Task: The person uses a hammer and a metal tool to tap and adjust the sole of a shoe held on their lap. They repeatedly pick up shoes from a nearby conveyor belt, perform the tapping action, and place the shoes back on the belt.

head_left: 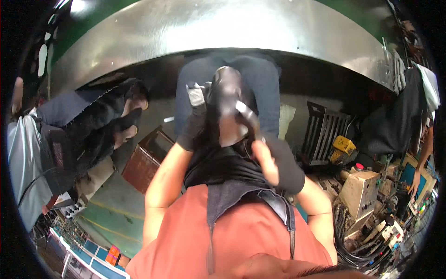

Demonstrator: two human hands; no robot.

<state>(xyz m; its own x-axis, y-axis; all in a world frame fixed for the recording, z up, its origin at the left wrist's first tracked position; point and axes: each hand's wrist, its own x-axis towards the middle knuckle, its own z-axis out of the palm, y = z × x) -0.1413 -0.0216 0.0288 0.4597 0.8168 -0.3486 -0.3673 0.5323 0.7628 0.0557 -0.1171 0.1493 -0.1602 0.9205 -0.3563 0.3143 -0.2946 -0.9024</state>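
Across my lap lies a dark, glossy shoe (227,93), its rounded toe pointing away from me and a brownish patch at its near end. My left hand (197,114), in a black fingerless glove with white wrapping on a digit, grips the shoe's left side; some of its fingers are hidden behind it. My right hand (274,160), in a similar glove, is closed round the dark handle of a hammer-like tool (246,113). The tool's shiny metal end sits over the shoe's right side. Motion blurs both the tool and the shoe, so I cannot tell whether they touch.
A curved-looking steel bench (223,28) spans the far side. Left stand a rusty brown box (146,162) and a person's dark-clothed legs (93,116). Right are a slatted grey crate (323,130), a yellow pedal (344,145), a machine box (360,195) with a red button, and another person's arm (423,156).
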